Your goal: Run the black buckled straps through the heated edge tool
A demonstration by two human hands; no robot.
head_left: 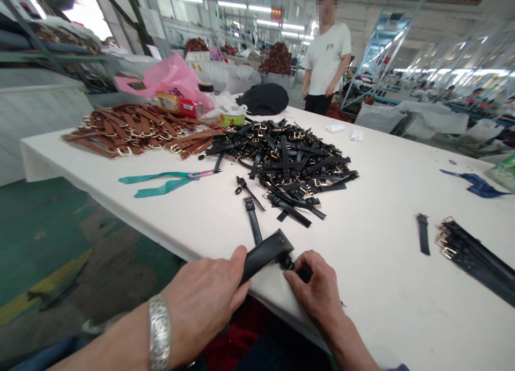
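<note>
My left hand [205,288] is clamped around a black strap [265,253], thumb on top, its broad end pointing toward one o'clock over the table's near edge. My right hand [316,285] pinches a dark piece [304,273] beside that end; I cannot tell whether it belongs to the same strap. A silver bracelet [160,333] circles my left wrist.

With the strap I hold as the dial's centre, a loose buckled strap [252,220] lies near it at eleven o'clock. The heap of black straps [289,161] spreads at twelve, a black cloth bundle [263,99] behind it. Teal-handled snips [164,182] lie at ten; beyond them, between ten and eleven, is a pile of brown straps [137,126], with a pink bag [171,73] behind. At one o'clock sit two small white objects [335,128]. A neat stack of black straps [478,258] and one single strap [423,234] rest at three on the white table [382,199]. A person [328,54] stands past the table, between twelve and one.
</note>
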